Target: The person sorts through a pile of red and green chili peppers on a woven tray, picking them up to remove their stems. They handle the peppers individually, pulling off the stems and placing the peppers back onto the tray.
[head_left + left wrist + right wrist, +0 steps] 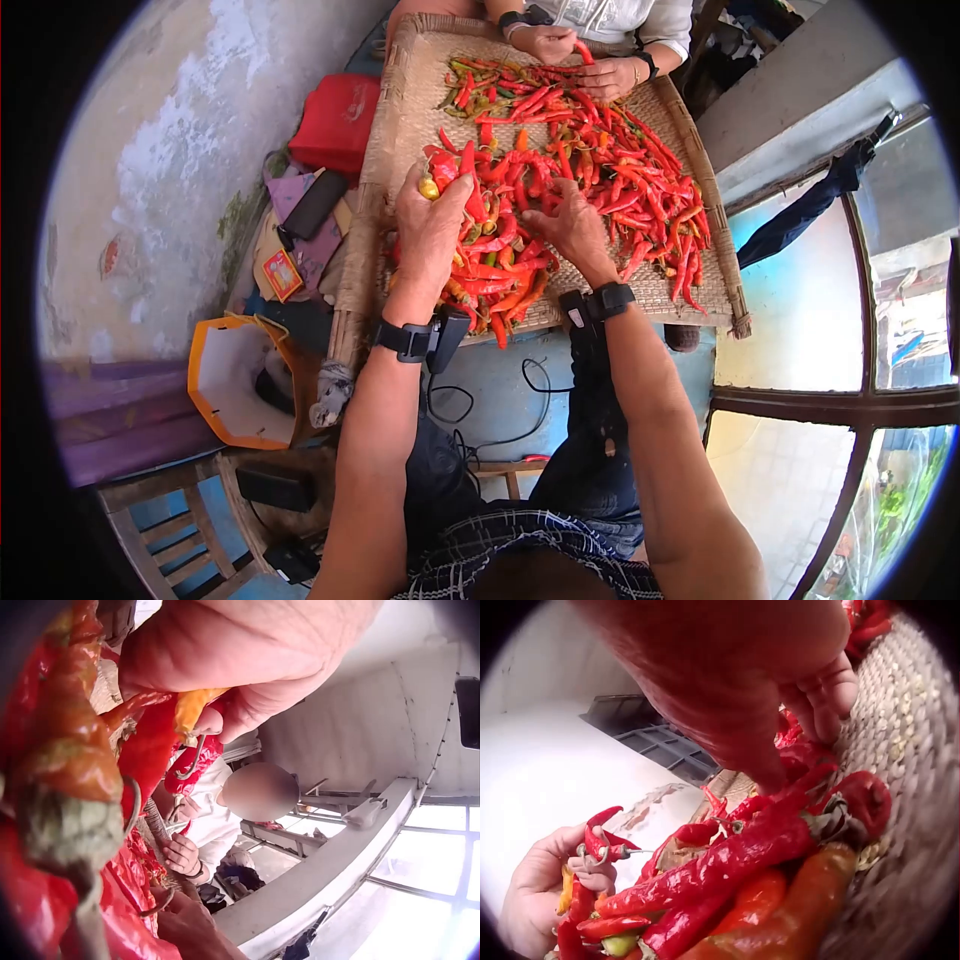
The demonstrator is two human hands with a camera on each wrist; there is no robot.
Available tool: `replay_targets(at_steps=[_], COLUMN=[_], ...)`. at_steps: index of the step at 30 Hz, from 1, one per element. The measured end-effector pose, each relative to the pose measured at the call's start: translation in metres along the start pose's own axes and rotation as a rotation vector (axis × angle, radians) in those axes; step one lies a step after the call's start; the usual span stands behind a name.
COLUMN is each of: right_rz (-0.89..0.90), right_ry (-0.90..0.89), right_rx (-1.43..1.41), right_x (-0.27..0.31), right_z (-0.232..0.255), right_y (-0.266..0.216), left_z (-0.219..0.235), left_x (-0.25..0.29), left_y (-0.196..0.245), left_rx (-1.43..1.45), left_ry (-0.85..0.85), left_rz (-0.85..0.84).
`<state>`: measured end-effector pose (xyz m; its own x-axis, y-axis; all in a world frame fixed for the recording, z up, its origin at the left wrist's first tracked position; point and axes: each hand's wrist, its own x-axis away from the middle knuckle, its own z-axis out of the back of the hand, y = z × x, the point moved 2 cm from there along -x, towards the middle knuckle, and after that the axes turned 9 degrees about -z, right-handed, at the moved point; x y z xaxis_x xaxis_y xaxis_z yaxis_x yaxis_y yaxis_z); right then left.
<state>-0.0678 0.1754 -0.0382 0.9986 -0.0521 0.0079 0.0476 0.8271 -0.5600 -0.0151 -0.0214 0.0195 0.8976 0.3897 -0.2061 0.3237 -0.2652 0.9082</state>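
Red chili peppers (650,200), with a few orange and green ones among them, lie heaped on a woven tray (410,90). My left hand (428,230) grips a small bunch of chili peppers (440,165) above the near left of the heap, a yellowish one among them. In the left wrist view, an orange pepper (195,712) hangs by the fingertips, its stem pointing down. My right hand (578,232) reaches into the middle of the heap, thumb and fingers apart. The right wrist view has its fingertips right at some red peppers (802,761).
Across the tray, another person's hands (605,78) hold a red pepper. A red bag (335,122), a dark case (318,205) and an orange-rimmed container (245,380) are along the left. Windows (800,290) stand to the right. Black cables (545,400) hang below the tray.
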Motion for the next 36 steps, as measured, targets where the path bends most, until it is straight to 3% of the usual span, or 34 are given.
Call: replay_targets(at_steps=[1,6,9,11,12,14,15,16,19,20,22,24,26,28,29,31,34,36], right_rz=[-0.045,0.03,0.065,0.095,0.09,-0.097,-0.097,-0.101,-0.081,-0.273,-0.364,-0.363,-0.256,-0.116,-0.121,0.101,0.238,0.245], right_ry=[-0.097,-0.107,0.036,0.052,0.056,-0.155,-0.154,-0.15,-0.106,0.016,0.064,-0.083,0.005,0.03,0.03,0.063,0.103,0.063], right_rx=[-0.016,-0.03,-0.093,-0.359,-0.357,-0.882,-0.977,-0.981,-1.594,-1.848,-1.917,-1.655,-1.055,-0.656,-0.661,-0.417,-0.388,-0.359], right_x=[0.0,-0.002,-0.001,0.001,0.004,0.009,0.006,0.001,-0.014,-0.019,-0.017,-0.031,-0.017,-0.01,-0.006,0.005,0.018,0.017], right_z=[0.001,-0.007,0.007,0.017,0.026,0.035,0.033,0.033,0.046,0.05,0.056,0.034,0.024,0.016,0.013,0.019,0.015,0.016], right_y=[-0.002,0.002,-0.003,-0.001,-0.006,-0.012,-0.006,0.002,0.015,0.021,0.023,0.05,0.039,0.03,0.029,0.011,-0.001,-0.005], left_z=[0.003,0.004,0.002,0.002,0.0,-0.002,-0.002,-0.001,0.001,0.002,0.005,0.004,0.004,0.005,0.006,0.004,0.003,0.004], left_x=[-0.002,-0.003,-0.001,-0.001,-0.001,0.001,0.001,0.001,0.002,0.001,-0.001,-0.002,-0.002,-0.001,-0.001,-0.001,0.0,-0.005], left_y=[-0.003,-0.006,-0.005,-0.003,-0.002,0.001,0.0,-0.001,-0.003,-0.003,-0.006,-0.007,-0.007,-0.007,-0.007,-0.006,-0.007,-0.004], left_rx=[-0.055,-0.11,-0.069,-0.132,-0.13,-0.104,-0.106,-0.104,-0.097,-0.089,-0.103,-0.12,-0.096,-0.13,-0.16,-0.137,-0.119,-0.128], left_ry=[-0.018,-0.026,0.026,0.022,0.017,0.04,0.035,0.032,0.021,0.018,-0.003,-0.029,-0.028,-0.034,-0.034,-0.006,0.038,0.055], left_rz=[0.042,0.088,0.038,0.045,0.047,0.045,0.046,0.037,0.035,0.036,0.054,0.074,0.082,0.079,0.078,0.06,0.03,0.006])
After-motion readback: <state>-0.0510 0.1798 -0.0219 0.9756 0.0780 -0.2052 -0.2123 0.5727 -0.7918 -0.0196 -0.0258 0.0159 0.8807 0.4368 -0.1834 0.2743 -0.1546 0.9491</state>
